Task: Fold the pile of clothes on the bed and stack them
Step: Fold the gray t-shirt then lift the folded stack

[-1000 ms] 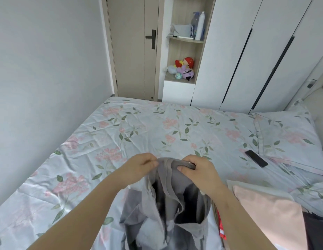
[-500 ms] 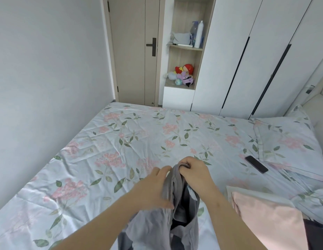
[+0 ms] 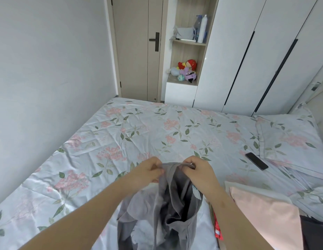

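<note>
Both your hands are raised over the bed [image 3: 131, 134] with the fingers curled tight. Your left hand [image 3: 150, 171] pinches the top edge of the grey garment [image 3: 175, 206] at its left end, thumb against curled fingers. Your right hand [image 3: 199, 173] pinches the same edge at its right end, fingers folded over the hem and the back of the hand toward the camera. The hands are near each other but apart, with a short run of grey hem between them. Neither holds anything but the cloth.

The garment hangs bunched from the two grips and gapes at the top, showing a darker inside. A small white tag shows just under your right hand. The lower part runs off the bottom of the view, so you can't tell whether it rests on the bed.

Right of your right forearm a folded pink cloth [image 3: 265, 215] lies on a folded white piece [image 3: 251, 189]. A dark garment [image 3: 316, 233] sits against it at the frame edge. A red item [image 3: 217, 226] pokes out between the grey garment and the pink cloth; what it is can't be told.

A black phone [image 3: 256, 161] lies on the sheet just beside the floral pillow [image 3: 290, 139]. Past the bed are a door [image 3: 137, 51], plush toys [image 3: 187, 70] on a shelf, and a white wardrobe [image 3: 265, 51].
</note>
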### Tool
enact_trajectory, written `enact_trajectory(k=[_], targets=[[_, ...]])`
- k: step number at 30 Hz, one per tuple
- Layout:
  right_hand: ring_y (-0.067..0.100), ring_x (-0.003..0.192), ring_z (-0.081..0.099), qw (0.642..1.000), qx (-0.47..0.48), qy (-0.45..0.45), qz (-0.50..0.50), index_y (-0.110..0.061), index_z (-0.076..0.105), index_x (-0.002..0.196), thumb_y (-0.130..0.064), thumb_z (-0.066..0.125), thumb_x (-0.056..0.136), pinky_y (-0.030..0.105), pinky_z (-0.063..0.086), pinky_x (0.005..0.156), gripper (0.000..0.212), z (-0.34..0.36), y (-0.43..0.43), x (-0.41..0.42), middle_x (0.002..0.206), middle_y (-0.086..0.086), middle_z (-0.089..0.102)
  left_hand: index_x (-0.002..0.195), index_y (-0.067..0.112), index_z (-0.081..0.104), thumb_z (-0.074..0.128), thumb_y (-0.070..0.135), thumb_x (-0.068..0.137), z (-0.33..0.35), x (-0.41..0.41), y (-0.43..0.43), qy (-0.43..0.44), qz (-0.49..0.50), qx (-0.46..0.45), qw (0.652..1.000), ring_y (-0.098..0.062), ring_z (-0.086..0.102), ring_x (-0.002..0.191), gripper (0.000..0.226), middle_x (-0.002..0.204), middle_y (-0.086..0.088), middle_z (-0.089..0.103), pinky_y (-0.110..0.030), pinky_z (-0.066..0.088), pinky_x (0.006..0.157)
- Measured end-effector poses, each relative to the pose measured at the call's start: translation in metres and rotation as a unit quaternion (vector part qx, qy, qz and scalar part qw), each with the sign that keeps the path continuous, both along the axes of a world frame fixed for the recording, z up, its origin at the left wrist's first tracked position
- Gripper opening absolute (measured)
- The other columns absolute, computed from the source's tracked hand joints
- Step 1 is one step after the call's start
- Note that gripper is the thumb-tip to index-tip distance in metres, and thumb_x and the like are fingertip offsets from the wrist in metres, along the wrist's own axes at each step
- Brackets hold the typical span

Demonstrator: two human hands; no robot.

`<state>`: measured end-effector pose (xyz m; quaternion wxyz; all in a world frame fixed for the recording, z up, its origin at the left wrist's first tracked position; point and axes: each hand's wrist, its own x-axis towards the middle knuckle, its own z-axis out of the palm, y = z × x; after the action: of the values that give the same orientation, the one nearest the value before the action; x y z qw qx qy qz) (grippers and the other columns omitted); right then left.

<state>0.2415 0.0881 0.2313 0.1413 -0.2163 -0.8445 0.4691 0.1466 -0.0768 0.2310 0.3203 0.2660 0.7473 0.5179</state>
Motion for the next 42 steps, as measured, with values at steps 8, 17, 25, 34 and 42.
enact_trajectory(k=[8, 17, 25, 34, 42], targets=[[0.014, 0.055, 0.041, 0.971, 0.168, -0.172, 0.016, -0.02, 0.037, 0.06, -0.018, 0.054, 0.086, 0.026, 0.031, 0.051, 0.031, -0.031, 0.018, 0.02, 0.063, -0.002, 0.046, 0.072, 0.013, 0.053, 0.048, 0.015, 0.097, 0.061, -0.012, -0.002, -0.135, 0.039, 0.122, 0.982, -0.009, 0.056, 0.062, 0.026, 0.068, 0.001, 0.058, -0.021, 0.047, 0.061], [0.012, 0.061, 0.041, 0.962, 0.127, -0.243, -0.003, -0.021, 0.037, 0.067, -0.007, 0.041, 0.087, 0.023, 0.029, 0.051, 0.025, -0.06, 0.034, 0.051, 0.068, -0.004, 0.046, 0.061, 0.016, 0.049, 0.069, 0.019, 0.084, 0.095, -0.027, -0.046, 0.094, 0.078, 0.031, 0.992, -0.001, 0.039, 0.046, 0.031, 0.049, 0.015, 0.044, -0.011, 0.033, 0.045], [0.019, 0.038, 0.051, 0.97, -0.201, -0.059, -0.125, -0.016, 0.051, 0.086, -0.028, 0.039, 0.099, 0.022, 0.044, 0.04, 0.021, 0.003, 0.008, 0.035, 0.058, 0.012, 0.063, 0.078, 0.02, 0.062, 0.057, 0.029, 0.093, 0.091, -0.045, -0.095, 0.375, 0.136, -0.207, 0.893, -0.014, 0.052, 0.079, 0.019, 0.075, 0.007, 0.053, -0.016, 0.037, 0.063], [0.012, 0.08, 0.065, 0.94, -0.221, 0.23, -0.117, -0.018, 0.052, 0.081, -0.019, 0.059, 0.09, 0.029, 0.05, 0.074, 0.012, 0.089, -0.086, -0.007, 0.08, 0.001, 0.068, 0.081, 0.017, 0.044, 0.037, 0.029, 0.103, 0.122, -0.066, -0.164, -0.028, 0.324, 0.129, 0.937, -0.014, 0.06, 0.044, 0.025, 0.06, -0.004, 0.047, -0.035, 0.058, 0.051], [-0.01, 0.06, 0.051, 0.884, -0.17, 0.424, -0.096, -0.02, 0.051, 0.087, 0.002, 0.054, 0.089, 0.004, 0.039, 0.065, 0.022, 0.153, -0.167, -0.001, 0.065, -0.019, 0.058, 0.085, 0.027, 0.041, 0.033, 0.038, 0.102, 0.176, -0.069, -0.226, -0.027, 0.241, 0.303, 0.921, -0.009, 0.071, 0.081, 0.022, 0.085, 0.002, 0.071, -0.047, 0.046, 0.085]])
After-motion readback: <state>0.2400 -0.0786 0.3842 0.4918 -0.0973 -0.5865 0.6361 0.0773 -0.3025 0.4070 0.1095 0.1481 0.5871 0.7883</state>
